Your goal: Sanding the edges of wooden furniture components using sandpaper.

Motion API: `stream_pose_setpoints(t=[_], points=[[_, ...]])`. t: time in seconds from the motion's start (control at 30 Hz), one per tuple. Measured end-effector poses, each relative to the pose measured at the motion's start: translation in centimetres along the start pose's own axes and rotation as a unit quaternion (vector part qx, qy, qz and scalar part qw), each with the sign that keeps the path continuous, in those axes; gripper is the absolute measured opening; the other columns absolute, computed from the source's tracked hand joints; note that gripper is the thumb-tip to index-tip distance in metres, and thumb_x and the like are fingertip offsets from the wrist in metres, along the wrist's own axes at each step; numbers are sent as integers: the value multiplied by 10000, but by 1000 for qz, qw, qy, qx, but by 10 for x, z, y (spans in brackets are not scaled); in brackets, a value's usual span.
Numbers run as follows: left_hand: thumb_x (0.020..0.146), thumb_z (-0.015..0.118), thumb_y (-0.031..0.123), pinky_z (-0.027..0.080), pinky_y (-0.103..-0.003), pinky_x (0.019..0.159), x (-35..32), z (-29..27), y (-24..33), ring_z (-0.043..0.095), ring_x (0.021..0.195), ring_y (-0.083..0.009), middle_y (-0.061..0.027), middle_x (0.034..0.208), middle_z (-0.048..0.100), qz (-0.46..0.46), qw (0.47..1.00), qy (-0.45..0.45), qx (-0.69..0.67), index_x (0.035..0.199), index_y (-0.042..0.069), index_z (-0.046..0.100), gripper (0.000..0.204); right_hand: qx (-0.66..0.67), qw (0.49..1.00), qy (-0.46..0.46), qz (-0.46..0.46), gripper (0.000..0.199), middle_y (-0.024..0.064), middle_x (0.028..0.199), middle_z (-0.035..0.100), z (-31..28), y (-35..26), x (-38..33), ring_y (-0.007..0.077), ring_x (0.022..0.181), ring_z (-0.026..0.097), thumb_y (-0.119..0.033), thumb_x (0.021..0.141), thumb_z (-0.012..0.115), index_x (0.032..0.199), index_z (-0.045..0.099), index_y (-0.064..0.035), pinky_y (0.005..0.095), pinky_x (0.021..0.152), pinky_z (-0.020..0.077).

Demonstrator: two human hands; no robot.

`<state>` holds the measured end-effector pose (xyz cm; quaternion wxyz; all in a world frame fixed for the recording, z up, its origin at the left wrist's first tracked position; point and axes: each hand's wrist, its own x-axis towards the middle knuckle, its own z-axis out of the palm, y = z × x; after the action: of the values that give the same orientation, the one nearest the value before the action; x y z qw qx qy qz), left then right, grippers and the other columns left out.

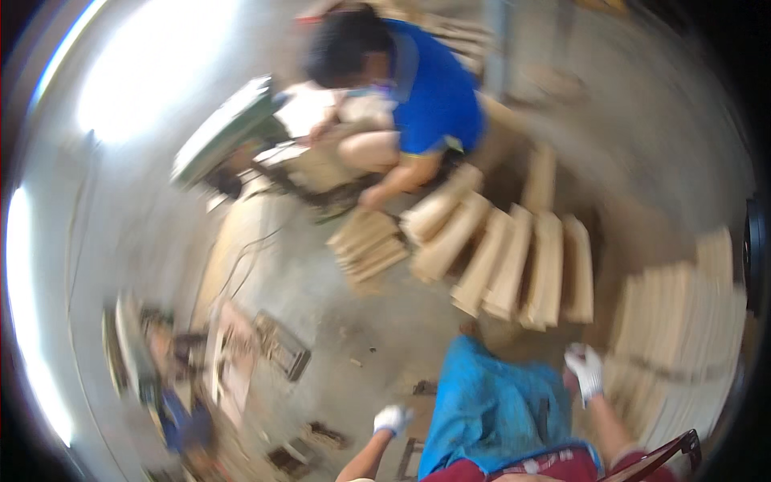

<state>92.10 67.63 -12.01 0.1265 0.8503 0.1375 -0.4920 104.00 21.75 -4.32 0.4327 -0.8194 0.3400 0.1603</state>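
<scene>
The picture is blurred by motion. The left hand (392,418), in a white glove, hangs low at the near edge over the bare concrete floor (345,313), its fingers curled in; it seems to hold nothing, though the blur leaves that unsure. The right hand (585,369), also gloved in white, sits to the right of a blue cloth (490,410) over the person's lap, just beside a stack of pale wooden boards (683,321) at the right; whether its fingers grip anything I cannot tell. Farther off, more wooden planks (514,261) lie fanned on the floor, and a co-worker in a blue shirt (434,88) crouches at the far side, one hand touching a small pile of boards (368,241).
</scene>
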Motion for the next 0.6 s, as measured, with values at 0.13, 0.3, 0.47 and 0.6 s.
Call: stream_pose_setpoints(t=[0.13,0.3,0.47,0.6], points=[[879,628,319,437,-369,974,2,-141,153,557,1158,-311,-168,1272,569,406,871,47,-271,1336,58,486,545,131,991,17,-37,319,65,935,689,39,2,31,132,858,626,-236,779,732,1012,666,-30,289,805,487],[822,636,377,444,-386,872,35,-71,234,582,1026,-298,-162,1131,599,568,745,-80,341,1398,76,397,693,253,965,58,31,308,75,939,687,59,61,72,140,871,630,-223,763,728,995,662,-32,278,806,488],[852,557,143,463,-387,727,14,-73,226,608,818,-263,-82,905,633,589,688,-253,341,1343,132,482,497,405,908,63,85,278,59,1009,675,70,128,60,123,894,618,-180,812,696,1036,642,-25,274,813,486],[893,607,229,450,-351,961,29,-101,189,616,1038,-228,-129,1155,630,310,796,-519,32,1342,140,507,468,460,877,100,96,249,38,967,654,78,175,71,122,861,615,-178,842,668,1052,629,-49,281,795,499]])
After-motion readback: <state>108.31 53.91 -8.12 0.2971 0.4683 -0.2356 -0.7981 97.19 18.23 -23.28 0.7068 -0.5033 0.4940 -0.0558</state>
